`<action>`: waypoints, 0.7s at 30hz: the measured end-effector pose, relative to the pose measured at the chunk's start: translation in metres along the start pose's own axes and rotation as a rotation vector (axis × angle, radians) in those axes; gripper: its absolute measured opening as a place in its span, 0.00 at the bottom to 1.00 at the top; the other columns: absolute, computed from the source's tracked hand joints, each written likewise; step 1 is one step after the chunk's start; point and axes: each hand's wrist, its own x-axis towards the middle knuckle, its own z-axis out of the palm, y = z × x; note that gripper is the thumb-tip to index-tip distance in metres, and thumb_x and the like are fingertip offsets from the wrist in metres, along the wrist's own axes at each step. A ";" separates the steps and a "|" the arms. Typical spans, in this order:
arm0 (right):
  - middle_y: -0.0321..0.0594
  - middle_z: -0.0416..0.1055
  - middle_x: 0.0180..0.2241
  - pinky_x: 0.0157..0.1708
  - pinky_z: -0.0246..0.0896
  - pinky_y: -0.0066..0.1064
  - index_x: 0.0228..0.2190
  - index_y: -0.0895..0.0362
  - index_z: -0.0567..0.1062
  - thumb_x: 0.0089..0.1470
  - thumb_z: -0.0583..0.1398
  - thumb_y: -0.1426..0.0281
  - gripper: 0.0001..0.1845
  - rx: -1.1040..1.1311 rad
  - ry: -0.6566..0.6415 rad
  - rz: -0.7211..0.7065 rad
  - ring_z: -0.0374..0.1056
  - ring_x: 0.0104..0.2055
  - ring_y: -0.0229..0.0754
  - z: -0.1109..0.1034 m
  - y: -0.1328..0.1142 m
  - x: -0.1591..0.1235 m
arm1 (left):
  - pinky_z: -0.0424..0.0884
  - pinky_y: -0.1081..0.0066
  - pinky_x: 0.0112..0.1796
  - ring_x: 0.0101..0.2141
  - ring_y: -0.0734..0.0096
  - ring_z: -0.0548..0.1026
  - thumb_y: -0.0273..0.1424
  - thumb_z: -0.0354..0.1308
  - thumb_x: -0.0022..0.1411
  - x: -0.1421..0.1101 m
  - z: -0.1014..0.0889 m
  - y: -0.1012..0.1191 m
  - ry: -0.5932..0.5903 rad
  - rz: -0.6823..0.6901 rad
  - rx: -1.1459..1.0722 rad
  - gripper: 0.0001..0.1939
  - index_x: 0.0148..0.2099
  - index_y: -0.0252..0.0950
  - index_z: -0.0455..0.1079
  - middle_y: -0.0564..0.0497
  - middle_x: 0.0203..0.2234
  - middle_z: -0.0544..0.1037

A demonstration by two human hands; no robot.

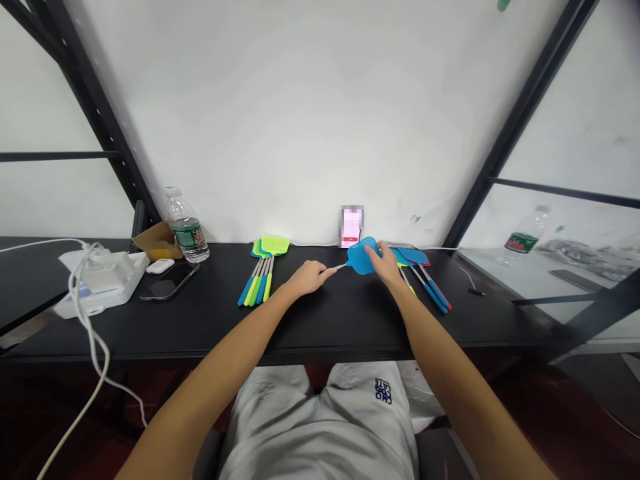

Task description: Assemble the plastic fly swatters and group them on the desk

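Note:
Between my two hands, above the black desk, is a blue fly swatter [361, 257]. My left hand [310, 276] is closed around its handle end, with a short stretch of metal shaft showing past the fingers. My right hand [385, 263] grips the right edge of its perforated head. To the left lies a fanned row of several fly swatters [260, 280] with yellow-green and blue heads and coloured grips. Right of my right hand, more fly swatters [425, 283] in blue, red and yellow-green lie partly overlapped; my hand and forearm hide some of them.
A phone [351, 227] with a lit screen leans on the white wall. At the left are a water bottle [186, 227], a cardboard box [159, 241], a dark phone [170, 281], a white case [161, 266] and a power strip [107, 280] with cables. Black metal frames flank the desk [320, 327].

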 end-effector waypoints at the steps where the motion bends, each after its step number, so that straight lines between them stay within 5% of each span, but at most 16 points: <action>1: 0.37 0.67 0.30 0.37 0.54 0.33 0.29 0.53 0.63 0.51 0.55 0.46 0.23 0.002 -0.003 0.001 0.60 0.35 0.43 0.000 -0.001 0.000 | 0.50 0.69 0.26 0.21 0.74 0.60 0.52 0.45 0.66 0.000 0.000 -0.001 0.004 -0.001 0.004 0.30 0.22 0.35 0.65 0.53 0.16 0.65; 11: 0.37 0.67 0.30 0.36 0.55 0.32 0.28 0.53 0.63 0.52 0.55 0.47 0.22 0.013 -0.013 0.001 0.61 0.34 0.43 0.001 -0.005 -0.002 | 0.51 0.69 0.26 0.21 0.73 0.63 0.51 0.44 0.66 -0.001 -0.002 0.001 0.016 0.000 0.046 0.30 0.23 0.35 0.68 0.51 0.17 0.68; 18: 0.40 0.72 0.30 0.36 0.58 0.35 0.28 0.54 0.69 0.55 0.52 0.47 0.23 -0.061 -0.170 0.015 0.65 0.34 0.45 0.010 -0.002 -0.004 | 0.54 0.71 0.27 0.25 0.69 0.69 0.44 0.46 0.68 -0.004 0.003 0.019 0.009 0.044 0.140 0.22 0.30 0.36 0.70 0.48 0.24 0.75; 21: 0.45 0.73 0.33 0.40 0.60 0.38 0.32 0.56 0.73 0.56 0.52 0.50 0.23 -0.147 -0.087 -0.022 0.67 0.37 0.48 0.011 -0.010 -0.004 | 0.56 0.71 0.28 0.27 0.67 0.71 0.44 0.46 0.68 -0.004 0.000 0.023 0.021 -0.003 0.162 0.21 0.32 0.37 0.71 0.47 0.26 0.76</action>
